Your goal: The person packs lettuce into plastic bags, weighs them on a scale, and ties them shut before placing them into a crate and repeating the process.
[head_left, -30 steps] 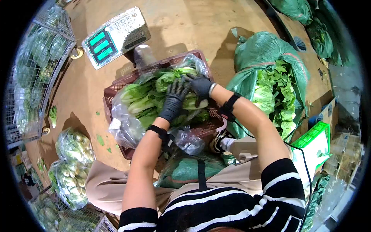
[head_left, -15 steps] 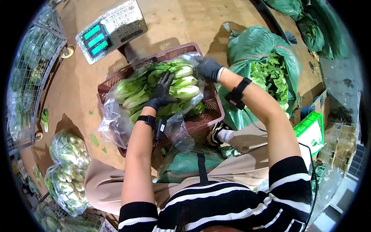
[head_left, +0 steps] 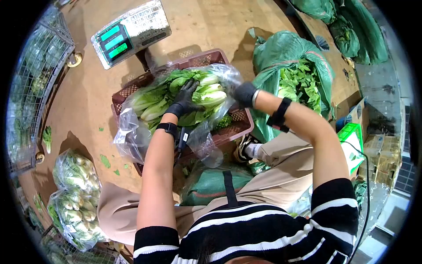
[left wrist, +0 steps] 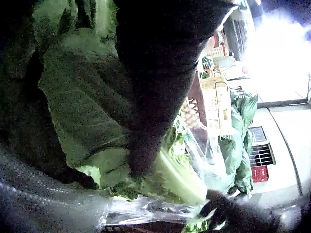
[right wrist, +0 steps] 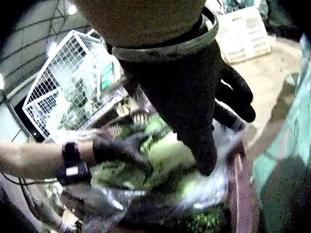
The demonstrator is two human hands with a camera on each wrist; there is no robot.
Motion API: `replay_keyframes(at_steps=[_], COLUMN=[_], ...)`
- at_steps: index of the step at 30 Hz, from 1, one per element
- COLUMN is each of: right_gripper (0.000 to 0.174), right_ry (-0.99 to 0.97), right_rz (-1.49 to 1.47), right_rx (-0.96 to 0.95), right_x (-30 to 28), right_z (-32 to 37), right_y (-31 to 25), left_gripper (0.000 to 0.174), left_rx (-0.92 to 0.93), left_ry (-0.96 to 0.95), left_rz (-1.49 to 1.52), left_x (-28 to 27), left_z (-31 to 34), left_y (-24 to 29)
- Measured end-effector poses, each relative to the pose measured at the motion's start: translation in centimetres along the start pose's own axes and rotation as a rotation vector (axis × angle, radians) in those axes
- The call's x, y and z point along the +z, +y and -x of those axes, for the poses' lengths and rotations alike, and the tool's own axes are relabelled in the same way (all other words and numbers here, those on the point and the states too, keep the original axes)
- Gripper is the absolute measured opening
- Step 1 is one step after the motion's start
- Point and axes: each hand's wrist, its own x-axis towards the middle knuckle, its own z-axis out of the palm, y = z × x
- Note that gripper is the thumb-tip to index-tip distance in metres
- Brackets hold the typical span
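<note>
Leafy heads with pale stems (head_left: 213, 98) lie in a clear plastic bag (head_left: 128, 127) inside a maroon crate (head_left: 241, 129). My gloved left hand (head_left: 183, 100) rests on the leaves with its fingers spread; in the left wrist view the dark hand (left wrist: 155, 73) covers part of a large leaf (left wrist: 90, 102). Beside the bag's right edge is my gloved right hand (head_left: 245, 94), blurred in the head view. In the right wrist view that hand (right wrist: 180, 92) hangs above the bag and stems, its fingers apart and loosely bent, with nothing seen between them.
A scale display (head_left: 115, 42) stands behind the crate. To the right is a green sack (head_left: 268, 75) of leafy greens; bagged vegetables (head_left: 79, 215) lie at lower left. Wire cages (head_left: 39, 88) line the left side, and a shoe (head_left: 242, 148) is near the crate's front.
My right hand has moved right from the leaves beside my left hand to the bag's edge, and more pale stems show. My left hand has shifted slightly but stays on the leaves.
</note>
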Motion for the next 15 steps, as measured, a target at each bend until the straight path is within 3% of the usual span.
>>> replay_keyframes(at_steps=[4,8,10,12,14,15], right_gripper=[0.015,0.009,0.011,0.014,0.016,0.014], right_ry=[-0.072,0.142,0.183,0.209,0.463,0.532], right_rz=[-0.038,0.018,-0.141,-0.190,-0.287,-0.290], right_rx=[-0.019,-0.358,-0.289,-0.399,-0.282,-0.193], right_x=[3.4,1.9,0.0,-4.7,-7.6,-9.7], right_z=[-0.1,3.4,5.4,8.3,10.6,12.3], right_y=[-2.7,-2.1,-1.1,0.3,2.5,3.7], left_gripper=[0.098,0.096,0.096,0.098,0.101,0.097], left_rx=[0.003,0.022,-0.010,-0.028,-0.004,-0.089], left_ry=[-0.004,-0.017,-0.091,-0.109,0.044,-0.018], left_rz=[0.015,0.023,-0.016,0.003,-0.214,-0.342], left_x=[0.4,-0.3,-0.6,-0.2,1.7,1.8], left_z=[-0.3,-0.5,-0.7,-0.5,0.7,1.6], left_y=[-1.2,-1.4,-1.1,-0.6,0.8,3.0])
